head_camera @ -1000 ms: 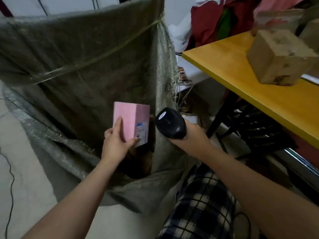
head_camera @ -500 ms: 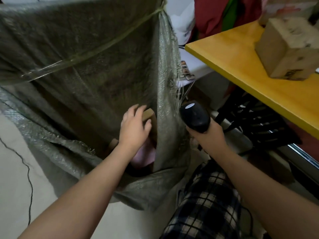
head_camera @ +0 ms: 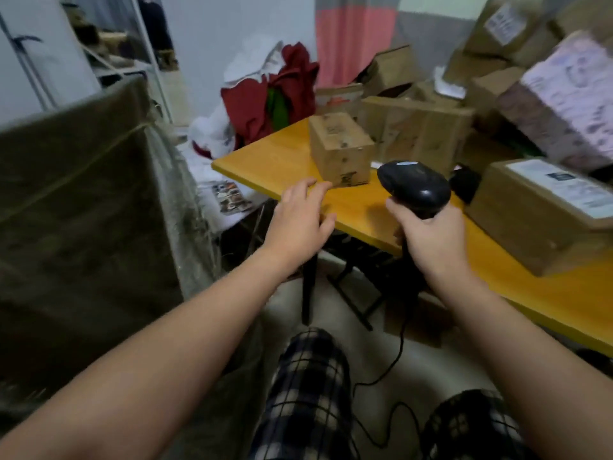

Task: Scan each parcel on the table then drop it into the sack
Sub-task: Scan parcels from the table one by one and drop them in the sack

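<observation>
Left hand (head_camera: 300,218) open (empty) near small box (head_camera: 341,149), right hand (head_camera: 431,239) gripping scanner (head_camera: 414,186)

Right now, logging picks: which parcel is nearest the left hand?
The small brown box at the table corner, just past the left hand; others lie farther.

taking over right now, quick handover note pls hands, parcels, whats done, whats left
Left hand: open, empty, reaching toward the small brown cardboard box on the yellow table, not gripping it.
Right hand: grips the black handheld scanner.
Grey-green woven sack stands at left.
Done: pink parcel went into the sack a moment ago.
Left: scan and drop the small box, the large labelled cardboard box, the stacked cartons behind.
</observation>
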